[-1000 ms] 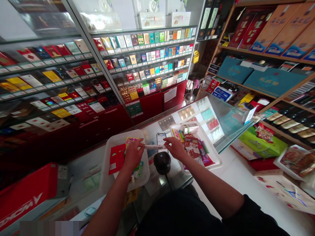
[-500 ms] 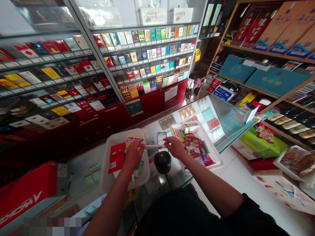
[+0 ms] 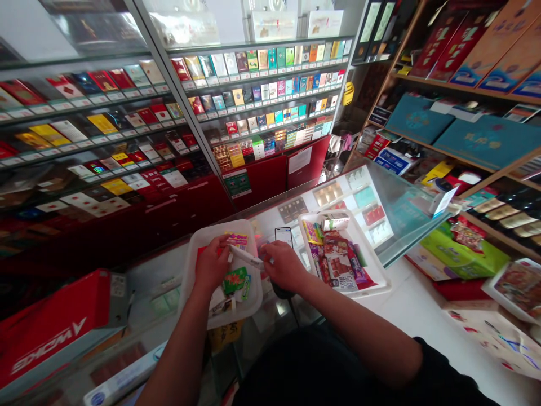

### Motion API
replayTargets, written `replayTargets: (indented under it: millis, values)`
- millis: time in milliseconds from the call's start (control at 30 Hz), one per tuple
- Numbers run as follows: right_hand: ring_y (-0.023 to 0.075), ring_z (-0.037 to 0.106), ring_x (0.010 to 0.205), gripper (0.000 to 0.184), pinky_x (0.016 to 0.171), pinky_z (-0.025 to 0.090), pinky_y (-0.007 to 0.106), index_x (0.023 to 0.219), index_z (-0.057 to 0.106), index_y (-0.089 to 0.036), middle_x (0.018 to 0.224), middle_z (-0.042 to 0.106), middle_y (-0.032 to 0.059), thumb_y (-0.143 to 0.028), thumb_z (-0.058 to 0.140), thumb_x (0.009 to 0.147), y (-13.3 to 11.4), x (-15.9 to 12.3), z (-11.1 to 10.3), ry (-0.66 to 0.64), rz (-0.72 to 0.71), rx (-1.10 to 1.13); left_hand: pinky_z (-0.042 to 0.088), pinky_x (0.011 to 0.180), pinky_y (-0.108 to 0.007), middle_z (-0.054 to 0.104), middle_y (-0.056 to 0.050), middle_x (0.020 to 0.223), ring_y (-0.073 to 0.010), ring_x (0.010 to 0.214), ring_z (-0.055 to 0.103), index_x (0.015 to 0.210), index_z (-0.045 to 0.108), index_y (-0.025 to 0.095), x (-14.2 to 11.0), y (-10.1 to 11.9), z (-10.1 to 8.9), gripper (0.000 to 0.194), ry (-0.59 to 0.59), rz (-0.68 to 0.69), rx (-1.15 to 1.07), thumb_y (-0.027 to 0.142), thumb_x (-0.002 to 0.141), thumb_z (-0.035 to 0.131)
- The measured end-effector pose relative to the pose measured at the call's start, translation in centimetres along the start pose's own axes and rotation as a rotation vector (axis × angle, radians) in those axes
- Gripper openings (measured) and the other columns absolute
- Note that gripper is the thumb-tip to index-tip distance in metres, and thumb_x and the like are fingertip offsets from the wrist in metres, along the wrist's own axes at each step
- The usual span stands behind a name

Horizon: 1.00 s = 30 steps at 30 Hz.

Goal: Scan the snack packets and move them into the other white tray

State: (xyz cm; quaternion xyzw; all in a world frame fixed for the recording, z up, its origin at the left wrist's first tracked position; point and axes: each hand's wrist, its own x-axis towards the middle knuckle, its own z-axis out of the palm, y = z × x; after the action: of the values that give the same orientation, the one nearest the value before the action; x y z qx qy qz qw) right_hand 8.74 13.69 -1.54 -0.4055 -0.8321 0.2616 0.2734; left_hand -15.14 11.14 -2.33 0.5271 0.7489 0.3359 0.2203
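Observation:
A thin white packet (image 3: 245, 257) with small dark print stretches between my two hands, above the right part of the left white plastic tub (image 3: 258, 290). My left hand (image 3: 212, 264) pinches its left end; my right hand (image 3: 284, 268) grips its right end. Inside that tub lie a green packet (image 3: 235, 280), a yellow-and-pink packet (image 3: 237, 241) and other small packets, partly covered by my left hand. A phone (image 3: 283, 235) with a lit screen lies just beyond my right hand. Below that hand, a black scanner-like device (image 3: 282, 291) is mostly hidden.
A second white tub (image 3: 384, 277) of snack packets stands on the glass counter (image 3: 270, 211) at right. At left sits a red box (image 3: 59, 324). Shelves of cigarette packs (image 3: 253, 93) line the wall ahead. A green carton (image 3: 448, 254) rests at the far right.
Both hands have moved left with the packet, from over the scanner toward the left tub. The packet has tilted, its right end lower. My right hand now covers most of the scanner.

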Motion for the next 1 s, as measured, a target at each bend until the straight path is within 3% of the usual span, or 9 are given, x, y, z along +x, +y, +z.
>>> replayTargets:
  millis: [67,200,333,533,700,1000]
  values:
    - [0.0221,0.061,0.095,0.019,0.089,0.044,0.033,0.098,0.068,-0.02,0.093,0.07,0.0066,-0.011,0.06,0.083,-1.4,-0.4,0.9,-0.076,-0.027,-0.065,0.057,0.078,-0.034,0.074,-0.007,0.116,-0.0201,0.079,0.072,0.131,0.062,0.021,-0.2,-0.4,-0.5,0.043,-0.051,-0.052,-0.011,0.032,0.091,0.049]
    - [0.023,0.062,0.098,0.016,0.09,0.042,0.034,0.097,0.066,-0.018,0.093,0.071,0.0079,-0.013,0.06,0.083,-3.5,-1.5,2.9,-0.221,-0.118,-0.134,0.055,0.089,-0.034,0.076,-0.007,0.11,-0.022,0.094,0.072,0.126,0.063,0.018,-0.8,-1.5,-0.9,0.043,-0.109,-0.054,0.042,0.027,0.086,0.05]
    - [0.0239,0.064,0.093,0.016,0.083,0.045,0.033,0.1,0.065,-0.017,0.094,0.072,0.0093,-0.018,0.06,0.084,-5.0,-2.4,4.4,-0.327,-0.162,-0.163,0.054,0.091,-0.035,0.077,-0.007,0.108,-0.0229,0.097,0.072,0.123,0.064,0.018,-1.2,-2.8,-0.7,0.042,-0.16,-0.065,0.073,0.025,0.085,0.05]
    - [0.0254,0.067,0.089,0.015,0.079,0.046,0.034,0.099,0.064,-0.018,0.093,0.072,0.01,-0.022,0.062,0.085,-5.3,-2.8,4.7,-0.336,-0.181,-0.172,0.052,0.099,-0.041,0.076,-0.01,0.117,-0.0259,0.108,0.071,0.121,0.065,0.018,-1.4,-3.3,-0.3,0.039,-0.14,-0.045,0.083,0.027,0.085,0.052]
    - [0.0244,0.065,0.09,0.011,0.083,0.044,0.034,0.098,0.065,-0.019,0.09,0.072,0.0077,-0.021,0.061,0.088,-4.4,-2.4,3.2,-0.22,-0.135,-0.15,0.053,0.099,-0.041,0.075,-0.009,0.117,-0.0261,0.107,0.071,0.124,0.064,0.019,-1.7,-1.0,0.0,0.041,-0.139,0.01,0.06,0.035,0.086,0.056]
    - [0.0215,0.062,0.09,0.006,0.084,0.042,0.032,0.091,0.065,-0.021,0.087,0.07,0.0041,-0.018,0.064,0.086,-1.8,-2.8,-0.7,-0.023,0.091,-0.107,0.051,0.099,-0.04,0.076,-0.006,0.115,-0.0244,0.108,0.069,0.123,0.066,0.021,-2.6,5.2,1.8,0.038,-0.17,0.146,-0.012,0.036,0.089,0.058]
